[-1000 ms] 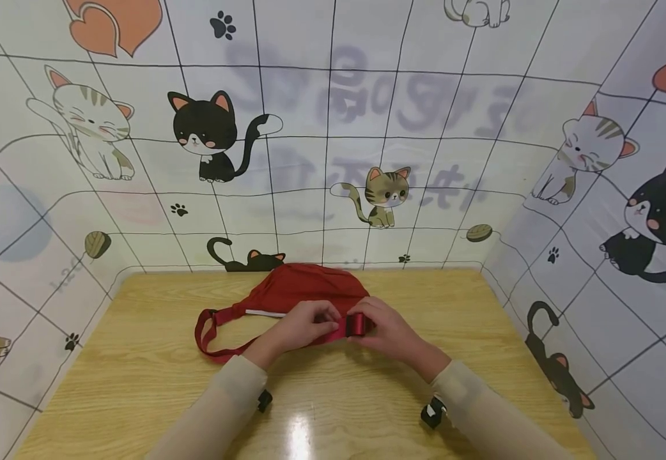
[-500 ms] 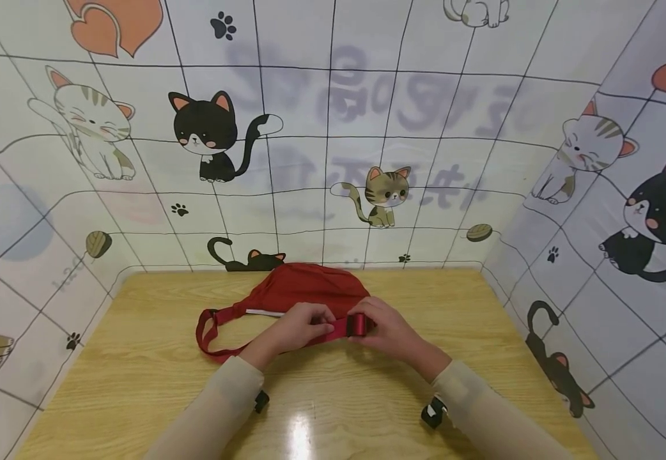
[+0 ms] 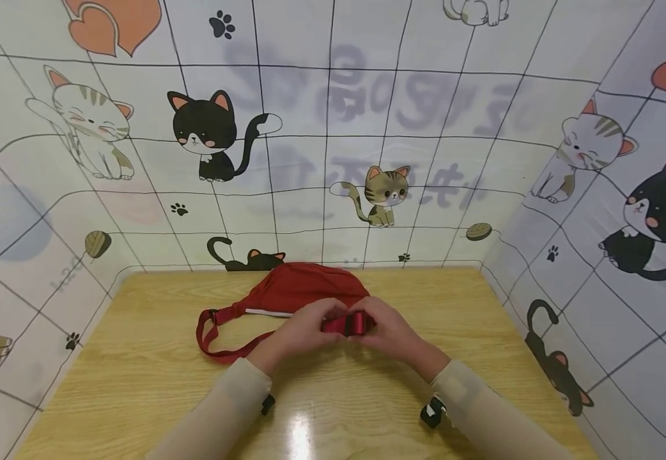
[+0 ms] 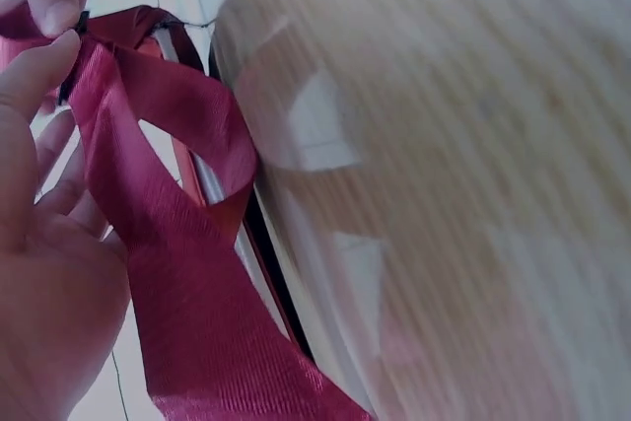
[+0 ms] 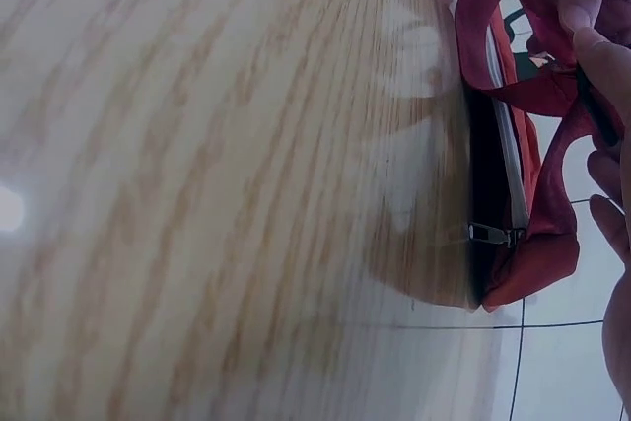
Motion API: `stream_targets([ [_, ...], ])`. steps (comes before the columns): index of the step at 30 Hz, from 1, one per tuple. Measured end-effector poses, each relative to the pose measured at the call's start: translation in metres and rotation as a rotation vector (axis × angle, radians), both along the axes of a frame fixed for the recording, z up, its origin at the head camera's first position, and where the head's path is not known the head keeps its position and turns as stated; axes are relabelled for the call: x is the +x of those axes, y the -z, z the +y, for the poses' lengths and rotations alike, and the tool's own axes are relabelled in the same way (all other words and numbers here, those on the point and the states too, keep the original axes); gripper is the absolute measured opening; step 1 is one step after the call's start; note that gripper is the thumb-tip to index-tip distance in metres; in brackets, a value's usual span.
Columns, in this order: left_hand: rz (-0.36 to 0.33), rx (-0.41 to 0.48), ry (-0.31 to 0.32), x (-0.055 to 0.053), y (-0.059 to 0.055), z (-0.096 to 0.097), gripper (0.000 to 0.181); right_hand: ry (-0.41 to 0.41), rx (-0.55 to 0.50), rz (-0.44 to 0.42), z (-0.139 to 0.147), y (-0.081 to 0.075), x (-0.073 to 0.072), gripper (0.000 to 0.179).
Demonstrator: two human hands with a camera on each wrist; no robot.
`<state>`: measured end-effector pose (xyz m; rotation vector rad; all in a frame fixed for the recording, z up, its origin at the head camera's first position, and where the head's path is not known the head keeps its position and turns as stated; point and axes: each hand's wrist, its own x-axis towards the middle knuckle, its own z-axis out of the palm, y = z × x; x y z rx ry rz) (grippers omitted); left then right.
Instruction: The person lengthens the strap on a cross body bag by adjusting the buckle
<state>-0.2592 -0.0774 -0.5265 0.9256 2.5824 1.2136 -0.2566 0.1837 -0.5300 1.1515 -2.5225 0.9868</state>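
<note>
- Cream sleeves [image 3: 212, 409] are stretched over the nearer part of the wood-grained table [image 3: 108, 396], black devices [image 3: 432, 413] seen at the cuffs.
- Near the middle of the surface, a finely ribbed crimson strap [image 4: 187, 293] is pinched by the left hand [image 3: 304, 329], its thumb against a narrow dark slider [image 5: 596, 110]; the same band is gripped at the slider by the right hand [image 3: 390, 332], the thumbs close together.
- The webbing could be pulled back through the slider, it is judged, by an uneven tug; a twist could be trapped if the band is not flattened first.
- Toward the left edge, a slack loop of flat webbing is left, liable to be kinked by a sudden pull.
- Along the far edge, a soft, half-moon red bag [image 3: 304, 287] is rested, fronted by a pale zip [image 3: 265, 313].
- Beyond, a smooth, gridded wall covering [image 3: 310, 147] is printed with cartoon cats.
</note>
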Motion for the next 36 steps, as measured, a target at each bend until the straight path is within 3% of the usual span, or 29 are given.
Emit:
stream_targets([
  [7,0.033,-0.015,-0.018,0.002,0.001,0.006,0.052,0.045,-0.027,-0.112,0.003,-0.002,0.003,0.058],
  [16,0.138,-0.091,-0.061,0.006,-0.001,0.010,0.050,0.018,-0.052,-0.054,0.004,0.000,0.001,0.056],
  [21,0.248,-0.175,-0.072,0.006,-0.002,0.012,0.049,0.009,-0.040,-0.048,0.003,-0.002,0.001,0.056],
  [25,0.321,-0.230,-0.067,0.006,-0.004,0.012,0.049,0.005,-0.022,0.014,0.002,-0.005,0.001,0.057],
  [30,0.319,-0.243,-0.070,0.005,-0.005,0.010,0.048,-0.014,-0.022,0.087,0.002,-0.010,0.001,0.050],
  [36,0.292,-0.239,-0.077,0.005,-0.004,0.008,0.047,-0.036,-0.113,0.056,0.006,-0.014,0.005,0.040],
])
